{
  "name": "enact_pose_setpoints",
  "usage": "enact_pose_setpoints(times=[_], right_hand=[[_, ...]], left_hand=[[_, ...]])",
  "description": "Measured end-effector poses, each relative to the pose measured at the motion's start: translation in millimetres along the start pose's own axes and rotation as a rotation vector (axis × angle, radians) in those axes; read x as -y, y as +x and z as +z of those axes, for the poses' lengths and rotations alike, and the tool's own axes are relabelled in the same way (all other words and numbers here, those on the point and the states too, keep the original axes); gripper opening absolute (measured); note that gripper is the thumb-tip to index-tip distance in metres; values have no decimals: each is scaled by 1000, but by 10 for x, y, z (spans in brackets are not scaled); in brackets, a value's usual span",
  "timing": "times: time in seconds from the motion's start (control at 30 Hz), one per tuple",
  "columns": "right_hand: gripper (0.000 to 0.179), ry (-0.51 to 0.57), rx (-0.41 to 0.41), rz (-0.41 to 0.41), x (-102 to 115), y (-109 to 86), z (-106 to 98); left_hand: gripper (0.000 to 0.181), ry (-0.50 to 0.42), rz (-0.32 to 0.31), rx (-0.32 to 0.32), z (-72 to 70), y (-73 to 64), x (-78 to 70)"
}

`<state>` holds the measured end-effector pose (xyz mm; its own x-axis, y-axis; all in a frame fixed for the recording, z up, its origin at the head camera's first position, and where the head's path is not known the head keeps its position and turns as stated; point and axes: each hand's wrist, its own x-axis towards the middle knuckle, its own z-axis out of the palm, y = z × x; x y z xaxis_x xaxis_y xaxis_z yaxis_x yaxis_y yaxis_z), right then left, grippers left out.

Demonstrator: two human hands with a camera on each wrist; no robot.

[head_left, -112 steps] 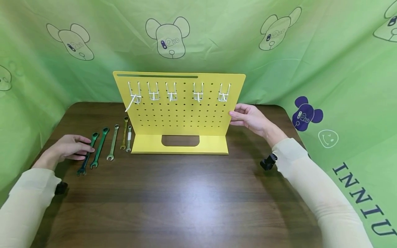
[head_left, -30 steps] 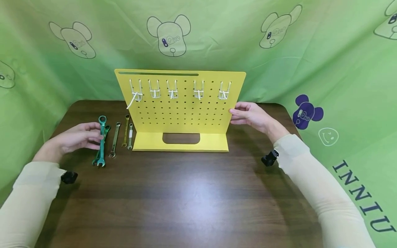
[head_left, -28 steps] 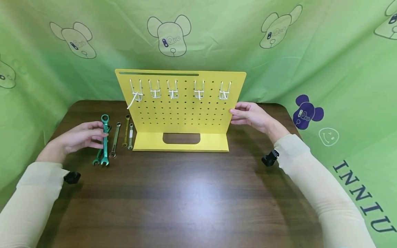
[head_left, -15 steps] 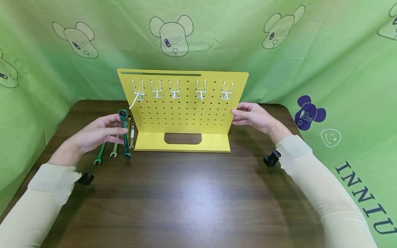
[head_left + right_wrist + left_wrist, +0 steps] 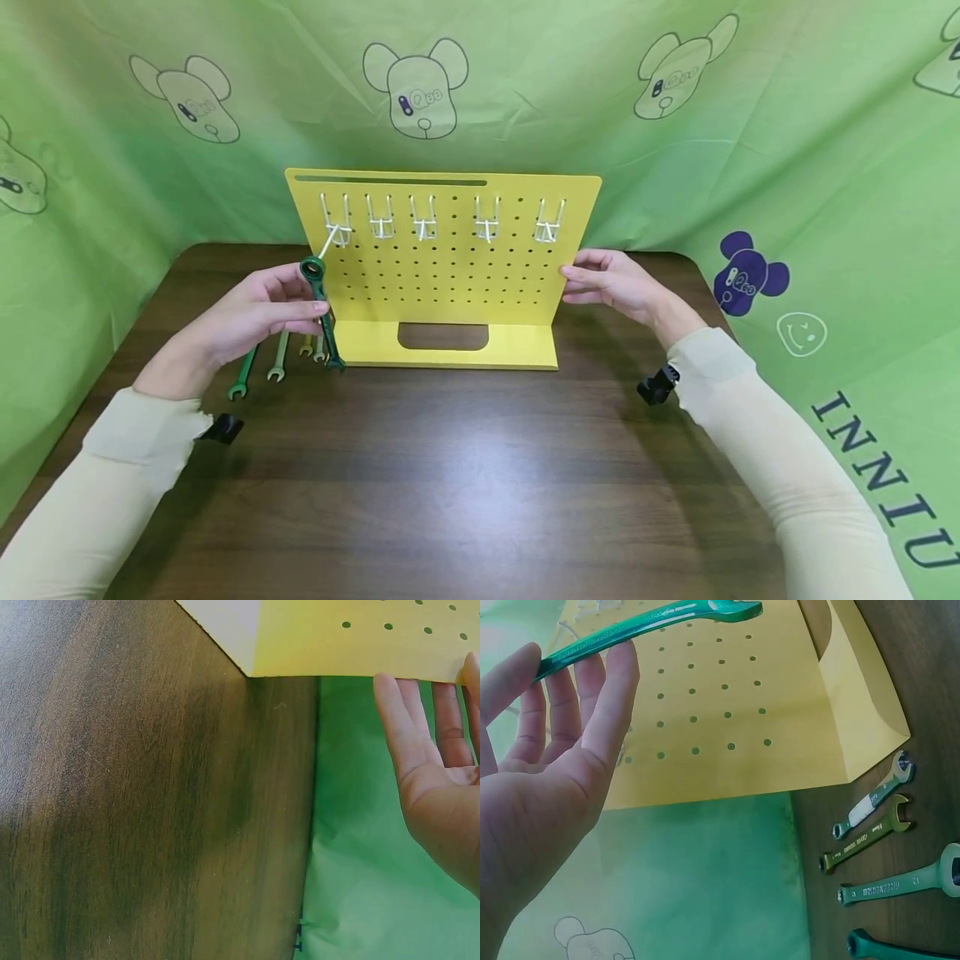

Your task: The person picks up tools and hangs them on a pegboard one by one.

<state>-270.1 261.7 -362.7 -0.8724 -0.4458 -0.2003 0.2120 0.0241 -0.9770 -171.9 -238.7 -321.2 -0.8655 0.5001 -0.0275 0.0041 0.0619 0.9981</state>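
My left hand [image 5: 251,312] pinches a green combination wrench [image 5: 331,337] between thumb and fingers, ring end up and open end down. The ring overlaps the tip of the leftmost white hook [image 5: 330,240] in the head view. In the left wrist view the wrench [image 5: 641,624] lies across the fingertips, its open end before the yellow pegboard [image 5: 712,769]. My right hand [image 5: 615,287] grips the right edge of this upright pegboard [image 5: 442,311]; in the right wrist view the fingers [image 5: 397,724] are at that edge. Several more white hooks on the board hold nothing.
Left of the board on the brown table [image 5: 450,467] lie a green wrench [image 5: 242,377], a pale green wrench [image 5: 900,885], a gold wrench [image 5: 866,840] and a small wrench with a white label [image 5: 862,808]. A green printed cloth [image 5: 525,83] hangs behind and beside the table.
My left hand has picked up the leftmost green wrench from the table, turned it upright and carried it right to the leftmost hook. The right hand has stayed on the board's edge.
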Motion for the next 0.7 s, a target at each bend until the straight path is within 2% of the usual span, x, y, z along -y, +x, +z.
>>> enact_pose_setpoints(times=[0.27, 0.57, 0.7], right_hand=[[18, 0, -1, -7, 0, -13, 1], [17, -52, -52, -13, -30, 20, 62], [14, -68, -98, -29, -39, 3, 50]], left_hand=[[17, 10, -16, -11, 2, 39, -8], [18, -20, -27, -34, -33, 38, 11], [18, -27, -45, -49, -19, 99, 59]])
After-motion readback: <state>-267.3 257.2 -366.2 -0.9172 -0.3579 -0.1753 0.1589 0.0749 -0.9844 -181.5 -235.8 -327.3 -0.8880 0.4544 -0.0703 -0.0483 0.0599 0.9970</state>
